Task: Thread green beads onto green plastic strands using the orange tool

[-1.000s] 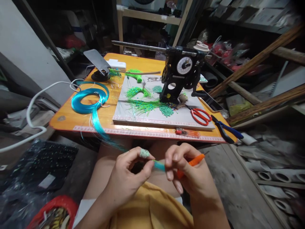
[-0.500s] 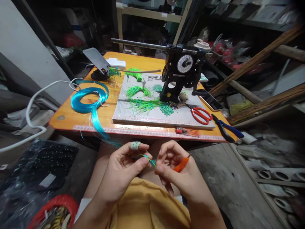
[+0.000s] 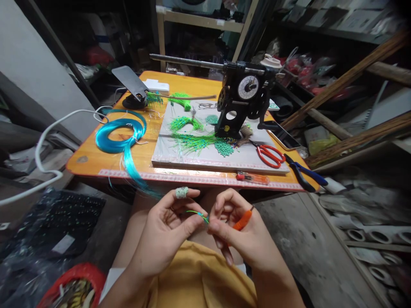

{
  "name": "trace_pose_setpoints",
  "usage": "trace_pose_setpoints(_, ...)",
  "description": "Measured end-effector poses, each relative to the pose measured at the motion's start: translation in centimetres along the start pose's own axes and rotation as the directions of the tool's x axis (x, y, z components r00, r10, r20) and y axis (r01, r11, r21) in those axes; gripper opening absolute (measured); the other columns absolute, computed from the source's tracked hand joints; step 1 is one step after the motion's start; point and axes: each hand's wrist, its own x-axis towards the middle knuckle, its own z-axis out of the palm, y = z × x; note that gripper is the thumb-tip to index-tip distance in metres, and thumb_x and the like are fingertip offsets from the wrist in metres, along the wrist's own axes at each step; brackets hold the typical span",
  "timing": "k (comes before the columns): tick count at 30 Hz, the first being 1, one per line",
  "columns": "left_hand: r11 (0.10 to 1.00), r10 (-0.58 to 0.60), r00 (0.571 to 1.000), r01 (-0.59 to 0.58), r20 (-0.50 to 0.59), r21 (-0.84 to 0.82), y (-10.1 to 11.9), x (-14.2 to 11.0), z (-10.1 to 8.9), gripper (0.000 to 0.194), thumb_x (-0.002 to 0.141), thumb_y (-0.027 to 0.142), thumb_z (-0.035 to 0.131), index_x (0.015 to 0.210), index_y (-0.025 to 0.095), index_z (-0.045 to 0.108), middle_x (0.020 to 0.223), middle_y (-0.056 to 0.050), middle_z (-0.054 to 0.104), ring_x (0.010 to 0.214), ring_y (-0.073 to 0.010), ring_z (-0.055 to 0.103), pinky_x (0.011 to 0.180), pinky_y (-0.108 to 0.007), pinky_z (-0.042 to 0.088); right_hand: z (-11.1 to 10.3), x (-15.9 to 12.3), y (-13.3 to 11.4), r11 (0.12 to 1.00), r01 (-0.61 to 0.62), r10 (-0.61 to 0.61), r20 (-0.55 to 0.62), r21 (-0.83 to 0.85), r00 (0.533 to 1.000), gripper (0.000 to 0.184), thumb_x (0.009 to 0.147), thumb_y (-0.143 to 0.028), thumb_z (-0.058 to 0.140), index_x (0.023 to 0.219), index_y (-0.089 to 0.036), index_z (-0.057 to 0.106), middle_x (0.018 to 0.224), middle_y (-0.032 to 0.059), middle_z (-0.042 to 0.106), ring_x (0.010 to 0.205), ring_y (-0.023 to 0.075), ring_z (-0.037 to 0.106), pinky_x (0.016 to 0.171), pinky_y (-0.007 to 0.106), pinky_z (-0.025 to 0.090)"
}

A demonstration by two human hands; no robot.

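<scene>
Over my lap, my left hand (image 3: 175, 226) pinches a short green and teal strand (image 3: 201, 215) between thumb and fingertips; its index finger wears a pale green wrap (image 3: 181, 193). Close beside it, my right hand (image 3: 236, 226) has thumb and forefinger pressed together at the strand's other end. An orange-handled tool (image 3: 243, 220) is tucked in that same hand, its working tip hidden by the fingers. On the table ahead lie a coil of shiny teal fibre (image 3: 111, 137), bunches of bright green strands (image 3: 192, 142) and a patch of small green beads (image 3: 224, 149).
A black crank machine with a dial (image 3: 239, 98) stands on a white board (image 3: 205, 161). Red-handled scissors (image 3: 271, 156), blue-handled pliers (image 3: 302, 171) and an orange cutter (image 3: 253, 178) lie near the table's front edge. A red basin (image 3: 96, 273) sits on the floor at left.
My left fingertips and the strand have shifted slightly right, closer to my right fingertips. The right hand keeps its grip on the orange-handled tool.
</scene>
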Motion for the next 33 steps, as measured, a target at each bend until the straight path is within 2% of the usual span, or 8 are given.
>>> trace_pose_setpoints(9,0.995,0.083,0.996,-0.082,-0.016,0.063,-0.26,-0.12,-0.06,0.033,0.083,0.012,0.077,0.112,0.024,0.067,0.083,0.003,0.077,0.077,-0.0081,0.071,0.072,-0.012,0.056,-0.05,-0.20,-0.02,1.000,0.004,-0.004,0.004,-0.001,1.000,0.037,0.074,-0.025,0.086,0.086,-0.021,0.051,0.069,-0.0053,0.064,0.043,0.0055,0.056,0.032,0.011,0.047)
trace_pose_setpoints(21,0.995,0.078,0.997,-0.078,0.012,0.059,-0.30,-0.27,0.12,0.033,0.084,0.013,0.076,0.113,0.026,0.065,0.084,0.004,0.077,0.079,-0.0076,0.072,0.073,-0.011,0.056,-0.07,0.08,0.00,1.000,0.009,-0.009,-0.010,-0.006,1.000,0.037,0.075,-0.029,0.085,0.085,-0.021,0.050,0.068,-0.0050,0.063,0.043,0.0064,0.056,0.032,0.011,0.048)
trace_pose_setpoints(24,0.981,0.116,0.993,-0.115,0.001,0.156,-0.51,-0.53,0.30,0.033,0.086,0.013,0.073,0.115,0.025,0.064,0.087,0.002,0.077,0.082,-0.0101,0.074,0.077,-0.015,0.058,-0.04,0.19,0.13,0.999,0.033,-0.034,-0.050,-0.025,0.998,0.031,0.080,-0.031,0.081,0.085,-0.020,0.052,0.069,-0.0051,0.061,0.044,0.0064,0.057,0.032,0.012,0.049)
trace_pose_setpoints(28,0.926,0.227,0.974,-0.218,0.007,0.307,-0.85,-0.74,0.39,0.038,0.087,0.011,0.071,0.121,0.025,0.061,0.092,0.000,0.077,0.086,-0.0127,0.074,0.084,-0.021,0.058,-0.11,0.21,0.23,0.997,0.056,-0.061,-0.083,-0.056,0.995,0.026,0.082,-0.031,0.079,0.087,-0.019,0.057,0.071,-0.0041,0.060,0.048,0.0069,0.059,0.036,0.013,0.053)
trace_pose_setpoints(33,0.951,0.200,0.980,-0.194,-0.004,0.240,-0.87,-0.59,0.58,0.041,0.088,0.012,0.070,0.123,0.027,0.056,0.089,0.002,0.076,0.086,-0.0118,0.074,0.083,-0.019,0.058,-0.08,0.13,0.17,0.995,0.096,-0.097,-0.075,-0.018,0.992,0.024,0.084,-0.031,0.077,0.086,-0.020,0.056,0.074,-0.0026,0.064,0.050,0.0081,0.060,0.035,0.014,0.052)
